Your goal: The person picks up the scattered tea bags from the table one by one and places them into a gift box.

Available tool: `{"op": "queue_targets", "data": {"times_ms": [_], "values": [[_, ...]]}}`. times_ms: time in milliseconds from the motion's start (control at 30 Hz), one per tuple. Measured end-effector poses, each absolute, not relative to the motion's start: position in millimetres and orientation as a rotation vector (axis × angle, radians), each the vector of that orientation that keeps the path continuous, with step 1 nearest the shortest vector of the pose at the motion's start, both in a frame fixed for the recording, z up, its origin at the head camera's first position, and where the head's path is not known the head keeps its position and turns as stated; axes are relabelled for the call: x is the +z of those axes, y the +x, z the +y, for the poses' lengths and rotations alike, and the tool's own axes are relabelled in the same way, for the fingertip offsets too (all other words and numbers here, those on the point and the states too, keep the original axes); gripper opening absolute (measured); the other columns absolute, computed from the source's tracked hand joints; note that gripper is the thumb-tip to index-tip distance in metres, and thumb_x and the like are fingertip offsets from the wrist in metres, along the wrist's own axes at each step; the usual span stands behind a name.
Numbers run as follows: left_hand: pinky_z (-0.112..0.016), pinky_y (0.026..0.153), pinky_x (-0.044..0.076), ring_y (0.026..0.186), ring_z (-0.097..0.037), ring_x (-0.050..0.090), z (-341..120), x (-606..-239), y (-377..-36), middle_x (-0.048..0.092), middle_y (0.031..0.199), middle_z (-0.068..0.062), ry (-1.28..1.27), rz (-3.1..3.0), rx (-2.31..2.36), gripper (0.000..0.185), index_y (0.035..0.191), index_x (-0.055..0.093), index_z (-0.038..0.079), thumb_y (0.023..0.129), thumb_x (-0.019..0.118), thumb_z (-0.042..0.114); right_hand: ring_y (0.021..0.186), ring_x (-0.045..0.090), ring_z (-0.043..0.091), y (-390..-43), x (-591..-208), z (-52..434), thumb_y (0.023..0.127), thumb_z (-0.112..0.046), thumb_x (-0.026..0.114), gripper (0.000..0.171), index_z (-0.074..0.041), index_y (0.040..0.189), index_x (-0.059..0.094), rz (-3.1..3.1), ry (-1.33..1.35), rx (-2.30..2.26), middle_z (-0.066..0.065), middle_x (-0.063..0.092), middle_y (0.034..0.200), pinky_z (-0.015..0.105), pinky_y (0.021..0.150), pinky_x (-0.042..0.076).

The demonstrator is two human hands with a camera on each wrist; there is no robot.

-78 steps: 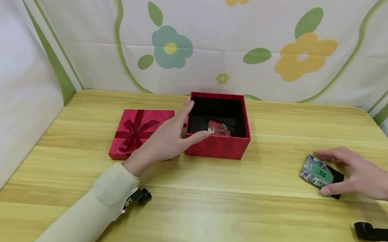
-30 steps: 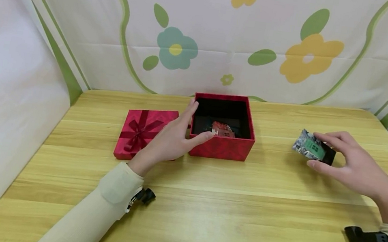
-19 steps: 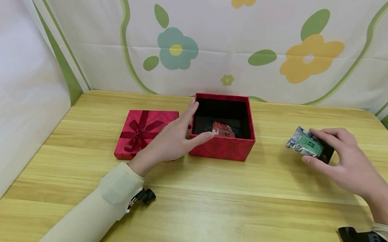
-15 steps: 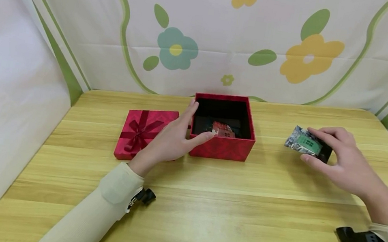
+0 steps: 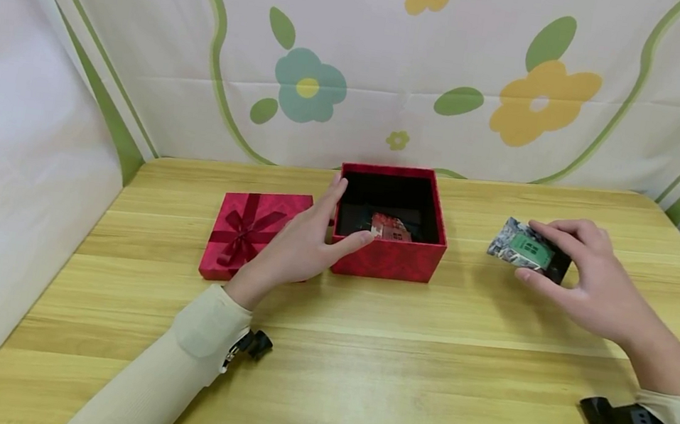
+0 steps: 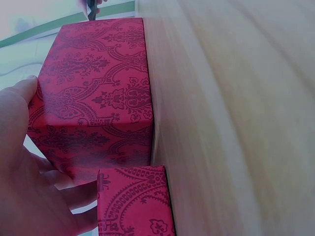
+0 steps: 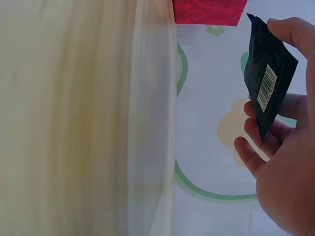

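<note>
The packet [image 5: 525, 246] is in the right hand [image 5: 588, 288], held just above the table [image 5: 397, 363], to the right of the red box [image 5: 387, 257] and a little apart from it. Its upper face is a busy grey print with a green label; the right wrist view shows its dark back [image 7: 266, 83] with a white barcode. The right hand pinches it: thumb on the near edge, fingers curled over the far edge, the packet tilted slightly with its left end free.

The box stands open near the middle of the table, close to the back. Its inside is black, and 1 similar packet with a red label [image 5: 391, 226] lies on its floor.

The left hand [image 5: 299, 246] braces the box. Its fingers are straight and spread, the forefinger lying up along the left wall, the thumb against the front wall near the rim. In the left wrist view the thumb [image 6: 17, 105] rests against the patterned red wall [image 6: 98, 93].

The lid [image 5: 244, 228], red with a dark red ribbon bow, lies flat on the table just left of the box, partly under the left hand.

Both forearms wear cream sleeves with a black strap at each wrist. Behind the table hangs a white cloth [image 5: 397, 69] printed with flowers and green lines.
</note>
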State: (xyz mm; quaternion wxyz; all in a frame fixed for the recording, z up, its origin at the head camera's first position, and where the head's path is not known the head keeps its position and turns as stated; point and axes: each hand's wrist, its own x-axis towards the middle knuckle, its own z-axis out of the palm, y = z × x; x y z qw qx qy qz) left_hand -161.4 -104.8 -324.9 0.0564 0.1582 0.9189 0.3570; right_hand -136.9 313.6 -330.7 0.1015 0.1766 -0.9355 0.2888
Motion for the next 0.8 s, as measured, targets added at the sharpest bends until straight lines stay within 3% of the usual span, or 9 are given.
{"op": "queue_targets", "data": {"times_ms": [433,800], "values": [[-0.058,0.125,0.038,0.163,-0.025,0.029,-103.7,-323.5,-160.9,-0.004,0.178,0.021,0.495,2.785,1.090,0.106,0.172,0.002,0.032,0.094,0.056,0.079,0.130,0.038,0.039,-135.8,-321.9,294.4,0.087,-0.019,0.086,0.074,-0.010,0.154,0.057,-2.729,0.536,0.873,0.018,0.050,0.143,0.036,0.092,0.029],[-0.059,0.125,0.038,0.163,-0.026,0.029,-104.6,-323.7,-160.7,-0.004,0.178,0.022,0.472,2.792,1.079,0.106,0.172,0.002,0.034,0.093,0.056,0.080,0.132,0.040,0.043,-142.9,-310.0,264.2,0.087,-0.022,0.086,0.071,-0.008,0.152,0.059,-2.681,0.545,0.906,0.021,0.052,0.143,0.052,0.096,0.034]]}}
